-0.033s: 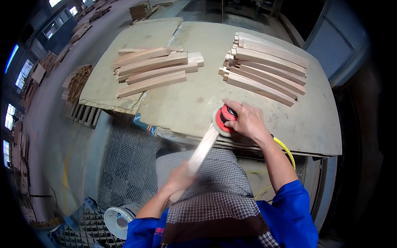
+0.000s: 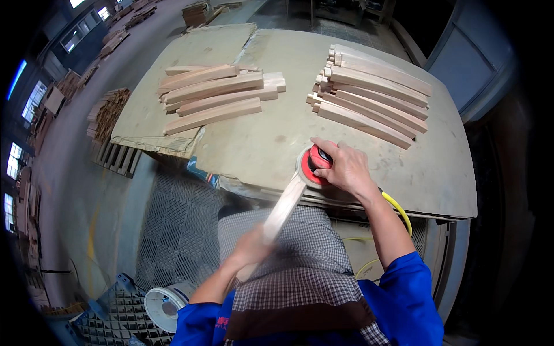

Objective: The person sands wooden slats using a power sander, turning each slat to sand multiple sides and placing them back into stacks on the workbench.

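My right hand (image 2: 350, 167) is closed over the top of a red and black round power sander (image 2: 308, 172) at the table's near edge. The sander's disc rests against the far end of a pale wooden strip (image 2: 283, 209). My left hand (image 2: 254, 247), slightly smeared by motion, is wrapped round the lower part of that strip, which slants toward my body over the checked apron. From beside my right wrist a yellow hose (image 2: 398, 206) curves down below the table.
On the covered worktable (image 2: 259, 144) lie two piles of wooden strips, a left pile (image 2: 216, 89) and a larger right pile (image 2: 375, 95). A white bucket (image 2: 167, 305) stands on the floor at lower left. Stacked wood on a pallet (image 2: 109, 115) sits beyond the table's left side.
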